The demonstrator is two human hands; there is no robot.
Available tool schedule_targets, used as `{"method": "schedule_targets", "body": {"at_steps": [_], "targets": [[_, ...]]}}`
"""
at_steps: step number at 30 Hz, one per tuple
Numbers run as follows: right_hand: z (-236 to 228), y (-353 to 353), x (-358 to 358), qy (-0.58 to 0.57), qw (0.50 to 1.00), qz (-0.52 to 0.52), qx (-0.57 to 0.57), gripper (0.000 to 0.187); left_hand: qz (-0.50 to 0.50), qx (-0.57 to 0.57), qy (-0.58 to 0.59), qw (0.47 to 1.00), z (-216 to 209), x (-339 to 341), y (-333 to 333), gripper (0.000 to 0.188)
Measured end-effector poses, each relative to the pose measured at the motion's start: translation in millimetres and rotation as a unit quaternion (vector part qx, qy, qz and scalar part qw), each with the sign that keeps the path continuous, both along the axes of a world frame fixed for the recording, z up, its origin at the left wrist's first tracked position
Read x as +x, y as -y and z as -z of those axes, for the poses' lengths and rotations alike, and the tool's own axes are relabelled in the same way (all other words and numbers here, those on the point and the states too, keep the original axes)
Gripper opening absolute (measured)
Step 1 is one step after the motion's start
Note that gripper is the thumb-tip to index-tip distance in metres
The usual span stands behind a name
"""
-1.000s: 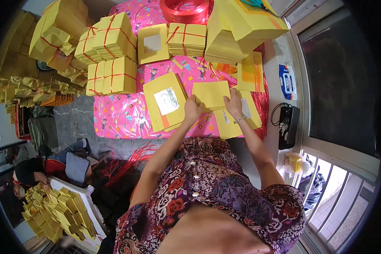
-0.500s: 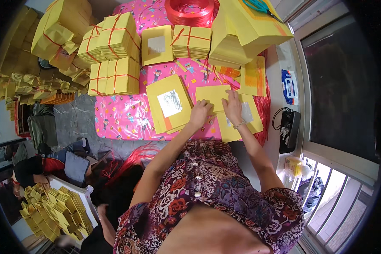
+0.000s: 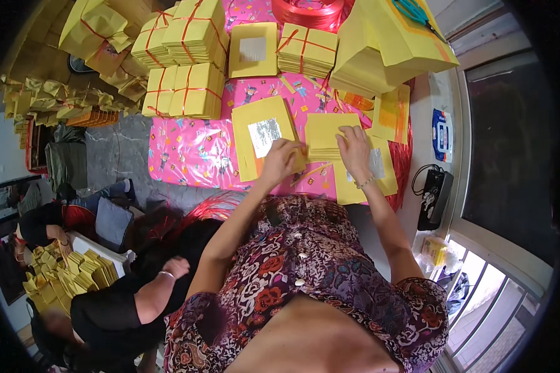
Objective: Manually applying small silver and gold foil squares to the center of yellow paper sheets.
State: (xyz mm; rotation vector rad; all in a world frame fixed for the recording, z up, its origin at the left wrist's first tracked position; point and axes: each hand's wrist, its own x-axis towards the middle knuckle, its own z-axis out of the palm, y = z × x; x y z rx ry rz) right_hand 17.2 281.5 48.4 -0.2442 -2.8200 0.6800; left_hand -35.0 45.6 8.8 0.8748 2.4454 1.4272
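Note:
My left hand (image 3: 279,163) rests at the lower right edge of a stack of yellow joss paper (image 3: 246,127) with a silver square on top. Its fingers are bent and a little apart, and nothing shows held in them. On a smaller yellow paper stack (image 3: 323,124) to the right lies my right hand (image 3: 356,151), fingers spread and curved over the sheets. Under that hand's wrist, another yellow sheet pile (image 3: 351,189) with a silver patch is partly covered.
Yellow bundles tied with red string (image 3: 196,31) stand at the back left, beside another tied bundle (image 3: 308,50). Tall yellow stacks (image 3: 361,59) carry teal-handled scissors (image 3: 410,9). A red string coil (image 3: 308,12) sits behind. At lower left, a co-worker's arm (image 3: 158,292) is near.
My left hand has moved left, off the small stack to the silver-marked one. My right hand stays at the small stack. The view has shifted, and a co-worker's arm has come up at lower left.

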Motion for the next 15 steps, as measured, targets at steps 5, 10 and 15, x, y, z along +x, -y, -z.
{"method": "schedule_targets", "body": {"at_steps": [5,10,15], "targets": [[-11.8,48.3,-16.3,0.003,0.990,-0.142,-0.010,0.021,-0.065,-0.087,-0.017,0.994,8.5,17.3,63.6,0.031],[25.9,99.8,-12.3,0.078,0.948,-0.306,0.043,0.030,-0.119,-0.138,-0.049,0.982,18.2,39.5,89.3,0.042],[51.6,111.9,-12.4,0.069,0.932,-0.342,0.098,0.036,-0.125,-0.147,-0.063,0.979,29.5,47.5,97.7,0.048]]}}
